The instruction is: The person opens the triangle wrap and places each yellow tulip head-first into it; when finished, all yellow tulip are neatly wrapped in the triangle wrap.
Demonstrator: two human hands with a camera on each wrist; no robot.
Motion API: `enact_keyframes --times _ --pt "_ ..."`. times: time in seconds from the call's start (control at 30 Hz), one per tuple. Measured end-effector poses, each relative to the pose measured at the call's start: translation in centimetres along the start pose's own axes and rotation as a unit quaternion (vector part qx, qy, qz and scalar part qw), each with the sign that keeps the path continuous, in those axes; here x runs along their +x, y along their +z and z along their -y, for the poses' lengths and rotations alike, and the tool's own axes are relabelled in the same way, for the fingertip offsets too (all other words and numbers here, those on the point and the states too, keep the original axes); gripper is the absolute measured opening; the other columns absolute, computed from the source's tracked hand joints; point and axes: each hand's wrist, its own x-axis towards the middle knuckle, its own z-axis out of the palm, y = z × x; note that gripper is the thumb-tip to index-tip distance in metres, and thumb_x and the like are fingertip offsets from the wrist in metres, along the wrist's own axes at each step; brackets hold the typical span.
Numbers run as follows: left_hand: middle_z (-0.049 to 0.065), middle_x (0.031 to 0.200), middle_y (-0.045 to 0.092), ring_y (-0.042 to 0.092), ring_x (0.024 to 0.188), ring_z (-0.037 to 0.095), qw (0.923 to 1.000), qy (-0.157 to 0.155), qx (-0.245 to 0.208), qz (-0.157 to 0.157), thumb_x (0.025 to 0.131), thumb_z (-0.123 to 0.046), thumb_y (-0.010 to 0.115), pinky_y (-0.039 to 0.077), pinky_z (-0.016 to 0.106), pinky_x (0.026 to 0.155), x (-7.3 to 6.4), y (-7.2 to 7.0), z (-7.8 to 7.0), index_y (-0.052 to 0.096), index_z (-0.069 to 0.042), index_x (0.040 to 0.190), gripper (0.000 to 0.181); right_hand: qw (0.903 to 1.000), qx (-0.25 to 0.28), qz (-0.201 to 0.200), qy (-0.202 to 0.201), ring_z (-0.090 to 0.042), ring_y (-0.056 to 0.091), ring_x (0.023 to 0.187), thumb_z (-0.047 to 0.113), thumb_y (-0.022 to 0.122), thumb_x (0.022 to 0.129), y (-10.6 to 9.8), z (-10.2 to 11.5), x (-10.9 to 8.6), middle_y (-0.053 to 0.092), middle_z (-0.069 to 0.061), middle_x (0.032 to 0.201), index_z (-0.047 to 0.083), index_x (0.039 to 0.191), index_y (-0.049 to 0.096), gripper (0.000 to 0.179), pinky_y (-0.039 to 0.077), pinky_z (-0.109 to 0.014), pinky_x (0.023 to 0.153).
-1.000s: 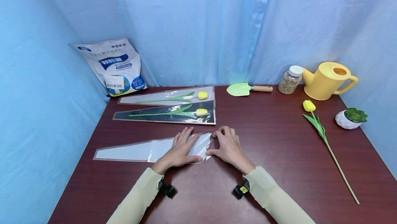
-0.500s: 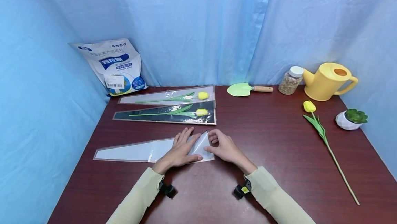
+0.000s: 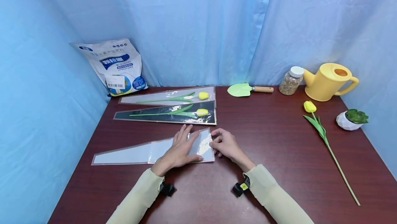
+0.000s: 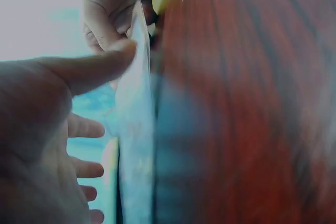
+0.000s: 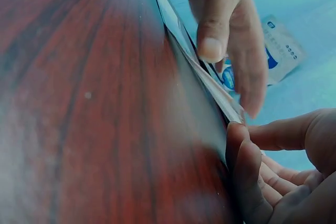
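A long tapered flower sleeve (image 3: 130, 153), white with a clear border, lies across the front of the table. My left hand (image 3: 178, 150) rests over its wide part, fingers spread, with the thumb (image 4: 100, 69) against the near edge in the left wrist view. At the wide right end, my right hand (image 3: 227, 144) pinches the sleeve's edge between thumb and fingers. The right wrist view shows that edge (image 5: 218, 95) lifted off the tabletop at the fingertips. Behind lie two filled sleeves, one black (image 3: 149, 114) and one pale (image 3: 136, 99), each with a yellow tulip inside.
A loose yellow tulip (image 3: 319, 127) lies at the right, near a potted succulent (image 3: 348, 120). Along the back stand a fertiliser bag (image 3: 116, 65), a green trowel (image 3: 240, 90), a lidded jar (image 3: 291, 82) and a yellow watering can (image 3: 324, 82). Blue curtains (image 3: 192, 27) surround the table.
The right hand has unfolded the sleeve's wide corner, which was bent over, and the end now lies flatter. The narrow end has shifted slightly toward me. The left hand has stayed on the sleeve.
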Motion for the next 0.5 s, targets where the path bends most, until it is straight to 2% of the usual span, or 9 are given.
enact_keyframes --times 0.13,0.23,0.37,0.5 --pt "0.025 0.159 0.029 0.023 0.148 0.048 0.9976 -0.015 -0.009 -0.067 0.085 -0.038 0.077 0.026 0.065 0.117 -0.4 -0.1 -1.7 0.043 -0.007 0.149 0.079 0.9998 0.014 -0.016 0.002 -0.01 0.06 0.047 -0.004 0.069 0.083 -0.2 0.1 0.0 0.073 -0.01 0.073 -0.004 0.117 0.059 0.035 0.05 -0.028 0.042" --pt "0.026 0.149 0.041 0.037 0.138 0.046 0.9902 -0.03 -0.068 -0.119 0.086 -0.03 0.075 0.036 0.061 0.111 -0.6 0.2 -3.1 0.05 -0.002 0.142 0.068 0.9994 0.015 -0.03 0.0 -0.01 0.059 0.046 -0.003 0.069 0.084 -0.4 0.2 0.0 0.073 -0.009 0.073 -0.004 0.116 0.061 0.033 0.052 -0.029 0.043" --pt "0.023 0.139 0.05 0.051 0.125 0.039 0.9719 -0.063 -0.174 -0.145 0.087 -0.026 0.069 0.047 0.055 0.101 -0.3 0.9 -4.2 0.053 0.0 0.138 0.059 0.9992 0.022 -0.034 0.0 -0.009 0.058 0.048 -0.001 0.067 0.084 -0.6 0.4 0.0 0.072 -0.006 0.073 -0.003 0.115 0.062 0.032 0.053 -0.029 0.046" --pt "0.021 0.128 0.056 0.062 0.11 0.034 0.948 -0.114 -0.257 -0.149 0.089 -0.024 0.065 0.055 0.046 0.09 0.3 1.8 -4.3 0.054 -0.001 0.134 0.052 0.9974 0.07 0.01 0.01 -0.009 0.063 0.06 0.006 0.061 0.094 -0.5 0.6 -0.1 0.07 -0.008 0.085 -0.007 0.122 0.056 0.032 0.057 -0.029 0.052"
